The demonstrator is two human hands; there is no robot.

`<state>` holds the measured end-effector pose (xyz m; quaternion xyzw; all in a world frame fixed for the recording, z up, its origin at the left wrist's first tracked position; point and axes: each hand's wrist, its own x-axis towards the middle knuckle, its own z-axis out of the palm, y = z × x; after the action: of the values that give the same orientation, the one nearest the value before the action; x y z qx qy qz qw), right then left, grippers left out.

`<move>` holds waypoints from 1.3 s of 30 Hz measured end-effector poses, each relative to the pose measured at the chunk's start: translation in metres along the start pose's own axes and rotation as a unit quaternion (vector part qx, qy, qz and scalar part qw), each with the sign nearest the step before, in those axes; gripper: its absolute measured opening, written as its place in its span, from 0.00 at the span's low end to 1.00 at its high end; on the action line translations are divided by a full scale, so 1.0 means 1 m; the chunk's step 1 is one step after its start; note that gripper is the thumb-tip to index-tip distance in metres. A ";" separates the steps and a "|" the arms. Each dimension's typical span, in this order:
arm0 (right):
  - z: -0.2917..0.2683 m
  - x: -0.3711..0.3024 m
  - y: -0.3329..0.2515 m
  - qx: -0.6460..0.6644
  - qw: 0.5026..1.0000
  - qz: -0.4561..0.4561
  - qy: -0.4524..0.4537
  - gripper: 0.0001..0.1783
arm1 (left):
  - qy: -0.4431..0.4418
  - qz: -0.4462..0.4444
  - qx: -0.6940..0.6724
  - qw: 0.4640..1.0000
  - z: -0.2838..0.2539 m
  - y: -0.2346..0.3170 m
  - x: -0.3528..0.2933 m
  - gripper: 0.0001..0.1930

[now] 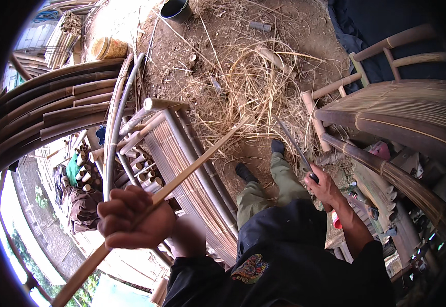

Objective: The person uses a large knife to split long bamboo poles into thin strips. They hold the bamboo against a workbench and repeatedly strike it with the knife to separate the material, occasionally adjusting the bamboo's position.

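Observation:
My left hand point(137, 217) is closed around a long, flat bamboo strip point(198, 162). The strip slants from the lower left up toward the middle, its far end above the ground near my feet. On the right, my right hand point(323, 186) grips the dark handle of a knife point(293, 140). Its long narrow blade points up and away, apart from the strip's tip. Beyond both hands lies a tangled heap of thin bamboo shavings point(264, 84) on the dirt.
A slatted bamboo bench point(189, 189) stands left of my legs, a bamboo seat point(397, 105) to the right. Curved bamboo poles point(54, 110) are stacked at the far left, above cut bamboo tubes point(148, 174). Farther off are a black bucket point(176, 10) and dark cloth point(381, 30).

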<state>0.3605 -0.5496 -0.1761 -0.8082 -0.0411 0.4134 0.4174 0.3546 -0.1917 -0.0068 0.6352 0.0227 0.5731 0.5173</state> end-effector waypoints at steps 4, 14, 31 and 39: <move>0.020 0.023 -0.039 -0.048 0.996 -0.079 0.006 0.23 | -0.039 -0.003 0.020 0.999 0.001 -0.028 -0.021 0.27; 0.073 0.065 -0.147 -0.051 0.959 -0.268 -0.071 0.15 | -0.084 -0.025 -0.039 0.995 0.005 -0.063 -0.061 0.29; 0.103 0.122 -0.128 0.017 0.955 -0.297 -0.013 0.12 | -0.089 -0.016 -0.093 0.992 0.018 -0.080 -0.056 0.29; 0.112 0.126 -0.123 0.016 0.965 -0.261 -0.022 0.06 | -0.098 -0.002 -0.010 0.995 0.014 -0.077 -0.053 0.24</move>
<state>0.3987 -0.3462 -0.2028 -0.7533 -0.2532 0.3084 0.5228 0.3906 -0.1975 -0.0939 0.6831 -0.0328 0.5068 0.5249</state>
